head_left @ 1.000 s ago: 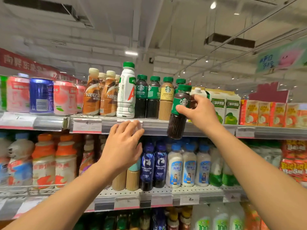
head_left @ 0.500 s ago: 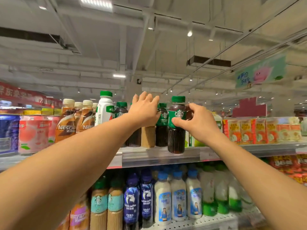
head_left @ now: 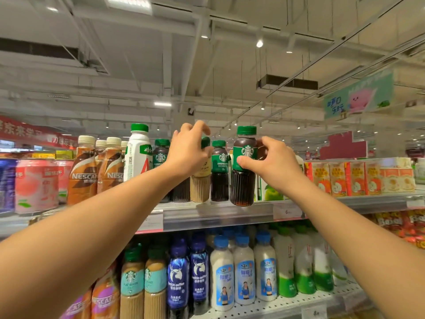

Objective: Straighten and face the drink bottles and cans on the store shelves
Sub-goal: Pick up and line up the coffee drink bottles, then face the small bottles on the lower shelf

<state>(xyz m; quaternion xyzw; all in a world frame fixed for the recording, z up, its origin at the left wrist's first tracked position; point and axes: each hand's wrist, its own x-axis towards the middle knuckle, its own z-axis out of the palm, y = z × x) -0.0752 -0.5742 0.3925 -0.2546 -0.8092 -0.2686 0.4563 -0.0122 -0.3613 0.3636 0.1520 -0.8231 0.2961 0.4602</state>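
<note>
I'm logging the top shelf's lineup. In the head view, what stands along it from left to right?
Blue can → pink cans → Nescafe bottles → white bottle → left hand → Americano bottle → dark Starbucks bottle gripped by the right hand → orange cartons.

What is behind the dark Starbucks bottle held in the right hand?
Behind the dark Starbucks bottle, gripped by the right hand, a carton with a green apple shows on the top shelf. Bottle and hand cover the rest.

Above your fingers you see a white ceiling [head_left: 230, 65] with exposed pipes, spot lights [head_left: 259, 43], a dark vent [head_left: 287, 82] and a hanging green sign [head_left: 358, 95].
</note>
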